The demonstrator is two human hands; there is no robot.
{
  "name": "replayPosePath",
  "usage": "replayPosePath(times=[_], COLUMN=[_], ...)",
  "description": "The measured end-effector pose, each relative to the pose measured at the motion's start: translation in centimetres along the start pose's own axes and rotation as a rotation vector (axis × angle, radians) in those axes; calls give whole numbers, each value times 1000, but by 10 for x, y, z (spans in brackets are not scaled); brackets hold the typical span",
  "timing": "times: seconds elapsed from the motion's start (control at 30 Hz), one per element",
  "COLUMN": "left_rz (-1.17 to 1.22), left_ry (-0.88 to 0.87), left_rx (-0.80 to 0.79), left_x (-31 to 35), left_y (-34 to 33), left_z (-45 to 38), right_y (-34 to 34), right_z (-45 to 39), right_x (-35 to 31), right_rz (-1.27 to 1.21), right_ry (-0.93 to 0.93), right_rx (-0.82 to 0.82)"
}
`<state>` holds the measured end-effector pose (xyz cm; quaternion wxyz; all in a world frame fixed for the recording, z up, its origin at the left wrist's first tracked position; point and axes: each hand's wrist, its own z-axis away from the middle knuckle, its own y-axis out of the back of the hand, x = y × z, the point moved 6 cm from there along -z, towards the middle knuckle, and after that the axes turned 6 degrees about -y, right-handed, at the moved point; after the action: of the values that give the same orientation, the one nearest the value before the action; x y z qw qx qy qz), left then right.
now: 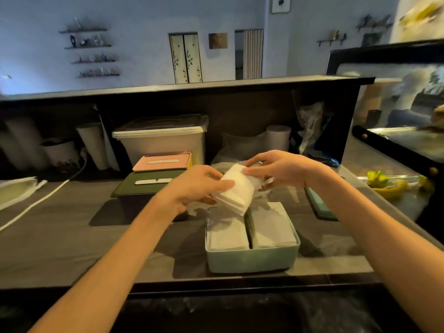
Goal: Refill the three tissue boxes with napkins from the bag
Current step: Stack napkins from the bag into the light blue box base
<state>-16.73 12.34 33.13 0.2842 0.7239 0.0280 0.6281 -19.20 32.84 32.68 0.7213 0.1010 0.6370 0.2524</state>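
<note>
Hard to see: crinkly clear plastic bag [260,182], mostly hidden behind right hand [283,173] & blurry. Back of dark green box w/ lid [144,186] hidden under flat pink box w/ lid [162,161].

Soft white square napkin stack [236,191], tilted, up over open pale green plastic box [252,258]. Left hand [192,188] pinching stack's near side; right-hand fingertips pinching far top corner. Two flat white piles inside already, side by side. Teal lid [319,205] lying right of it on grey counter [60,236].

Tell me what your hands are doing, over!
Left hand and right hand both grip napkin stack. Open mint box below, already holding napkins. Nothing blocking.
</note>
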Motion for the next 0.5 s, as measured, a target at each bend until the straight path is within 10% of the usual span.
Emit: replayPosePath(times=[0.23,0.5], left_rz=[119,-266], left_ry=[49,-54], left_rx=[-123,-113], left_x=[5,1], left_y=[-48,-73], left_z=[27,25], right_y=[15,12], right_z=[26,44], right_x=[4,31], right_rz=[191,354], right_ry=[-76,-98], right_rx=[57,169])
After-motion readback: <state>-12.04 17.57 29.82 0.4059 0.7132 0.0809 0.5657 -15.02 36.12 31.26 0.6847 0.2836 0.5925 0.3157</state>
